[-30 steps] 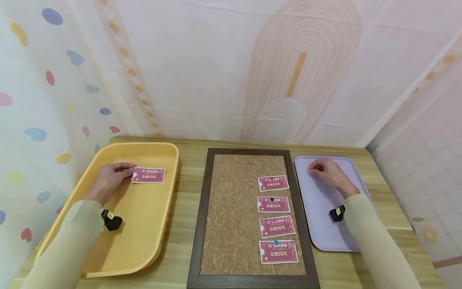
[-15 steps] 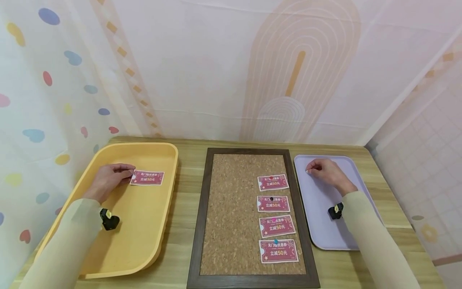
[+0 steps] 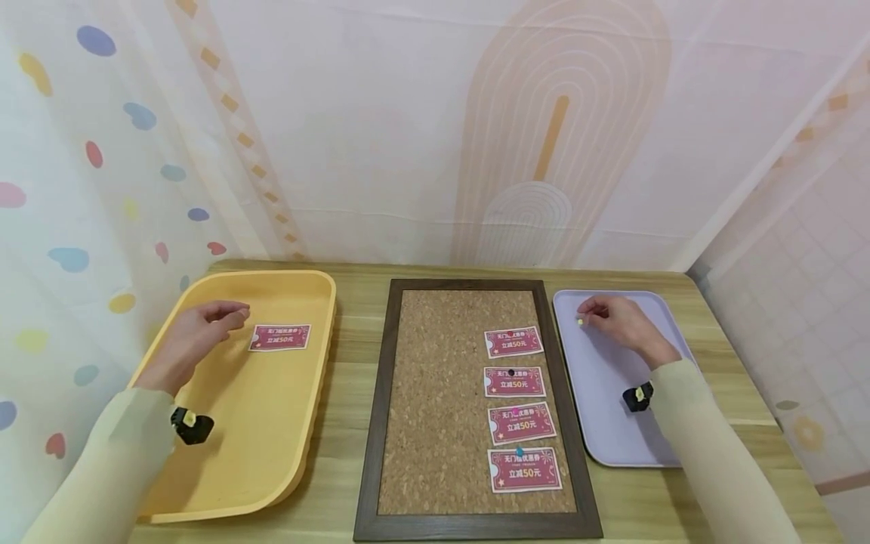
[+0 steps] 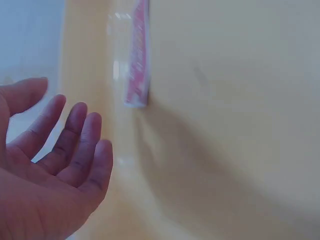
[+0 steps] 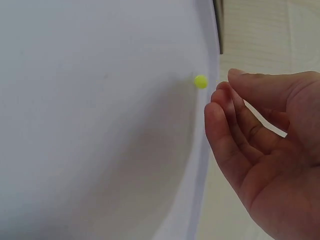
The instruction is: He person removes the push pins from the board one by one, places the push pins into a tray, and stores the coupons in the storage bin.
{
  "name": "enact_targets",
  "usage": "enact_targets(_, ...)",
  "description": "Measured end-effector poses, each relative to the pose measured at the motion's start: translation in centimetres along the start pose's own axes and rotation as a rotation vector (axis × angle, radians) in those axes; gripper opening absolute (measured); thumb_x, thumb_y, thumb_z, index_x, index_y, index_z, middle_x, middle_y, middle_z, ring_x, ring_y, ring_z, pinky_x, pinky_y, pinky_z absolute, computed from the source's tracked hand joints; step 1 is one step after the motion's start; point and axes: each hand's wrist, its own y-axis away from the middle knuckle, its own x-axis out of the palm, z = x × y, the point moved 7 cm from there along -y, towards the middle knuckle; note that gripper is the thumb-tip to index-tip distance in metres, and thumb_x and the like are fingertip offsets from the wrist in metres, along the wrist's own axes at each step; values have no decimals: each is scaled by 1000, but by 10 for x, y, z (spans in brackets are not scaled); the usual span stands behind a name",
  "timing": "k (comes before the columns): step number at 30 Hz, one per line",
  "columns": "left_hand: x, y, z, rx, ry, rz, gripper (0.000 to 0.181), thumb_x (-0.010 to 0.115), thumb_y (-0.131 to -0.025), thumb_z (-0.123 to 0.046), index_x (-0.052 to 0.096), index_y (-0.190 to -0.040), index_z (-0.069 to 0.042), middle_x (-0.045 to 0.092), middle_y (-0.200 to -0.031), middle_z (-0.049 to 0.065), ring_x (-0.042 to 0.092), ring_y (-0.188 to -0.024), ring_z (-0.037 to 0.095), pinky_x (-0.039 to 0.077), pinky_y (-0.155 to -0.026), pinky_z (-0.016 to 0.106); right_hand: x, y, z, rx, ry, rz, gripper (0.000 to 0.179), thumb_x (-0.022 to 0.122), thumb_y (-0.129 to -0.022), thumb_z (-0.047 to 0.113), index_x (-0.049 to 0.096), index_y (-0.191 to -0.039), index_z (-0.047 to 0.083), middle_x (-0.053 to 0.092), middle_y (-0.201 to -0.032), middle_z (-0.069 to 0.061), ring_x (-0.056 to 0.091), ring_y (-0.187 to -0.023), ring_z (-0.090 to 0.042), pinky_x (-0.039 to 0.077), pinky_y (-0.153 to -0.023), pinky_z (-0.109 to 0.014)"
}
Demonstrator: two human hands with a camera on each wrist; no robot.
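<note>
My left hand (image 3: 193, 340) is over the yellow tray (image 3: 166, 520), with its fingers loosely bent and nothing in them. Just right of the fingertips, apart from them, a pink coupon (image 3: 280, 338) lies in that tray; the left wrist view has the coupon (image 4: 137, 60) edge-on and blurred. Over the lilac tray (image 3: 612, 459) hovers my right hand (image 3: 621, 323), thumb and fingers close together but holding nothing. A small yellow pushpin (image 5: 200, 81) sits on the lilac tray by its edge, a short gap away from the fingertips.
Between the trays lies a dark-framed cork board (image 3: 435, 408). Several pink coupons, such as the lowest coupon (image 3: 525, 470), form a column on its right side, each with a coloured pin at its top. Wooden tabletop (image 3: 347, 340) shows around everything; a patterned curtain (image 3: 394, 136) hangs behind.
My left hand has let go of the coupon and drawn back to the left. By my right fingertips the yellow pin has come into sight, where only a pale speck showed before.
</note>
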Motion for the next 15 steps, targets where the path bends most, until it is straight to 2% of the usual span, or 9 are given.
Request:
enact_targets(3,1,6,-17,60,12,-29,58,55,-107,-40,52,-142,7,62,-107,-24,59,-95,-11,47,-83,12,-2,3,5,-6,4,-10,14,65,-98,2,70,-110,-4,72,-103,-19,66,-100,-36,51,-84,-44)
enact_targets(6,3,13,-35,131,95,-49,49,56,-108,-35,56,-137,3,65,-105,-28,62,-99,-9,46,-85,10,-3,6,10,11,0,-16,19,63,-101,7,69,-114,-5,71,-106,-19,66,-101,-36,52,-83,-43)
enact_targets(11,11,25,-64,238,211,-78,33,57,-108,-28,63,-127,-3,71,-107,-19,66,-103,-1,46,-90,11,-5,12,21,1,-11,-43,24,62,-103,13,68,-118,-5,71,-107,-19,65,-99,-34,51,-81,-41)
enact_targets(15,19,37,-85,311,312,-75,32,57,-108,-24,64,-125,1,73,-110,-9,67,-106,5,47,-93,12,-7,16,31,-38,-14,-77,22,63,-103,12,68,-116,-5,72,-103,-16,65,-95,-31,51,-78,-40)
